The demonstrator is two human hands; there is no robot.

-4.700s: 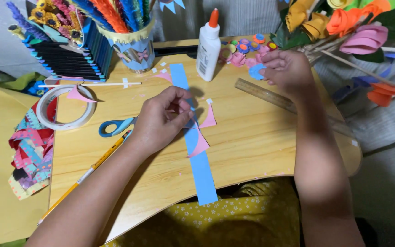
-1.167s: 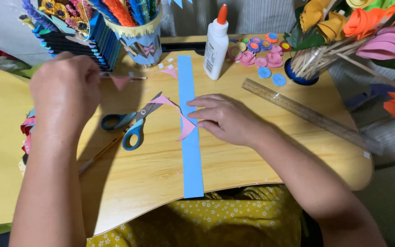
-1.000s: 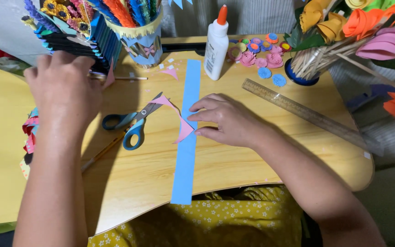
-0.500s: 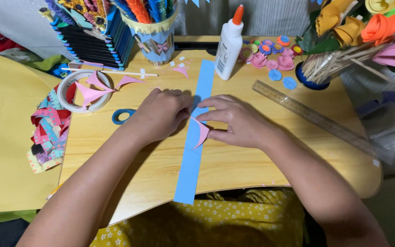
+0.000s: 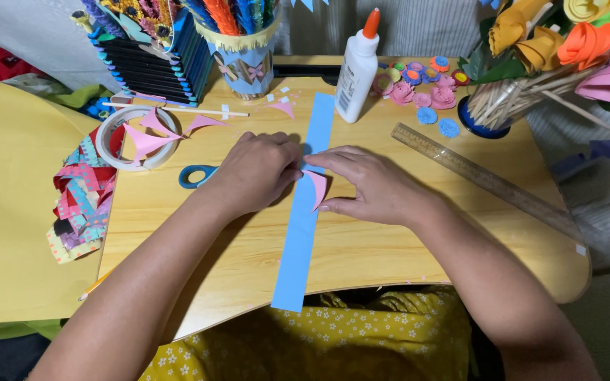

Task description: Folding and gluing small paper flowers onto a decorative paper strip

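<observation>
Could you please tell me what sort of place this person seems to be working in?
Probably a home paper-craft corner. A small light wooden table carries a white glue bottle with an orange cap and a clear plastic ruler, both hands rest on a long blue paper strip, and paper flowers on sticks stand nearby.

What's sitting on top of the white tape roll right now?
Several pink paper pieces, pointed and curved, lie across the white tape roll, their tips overhanging its rim. What lies inside the ring beneath them is mostly covered. The left hand is away from it, on the blue strip.
</observation>
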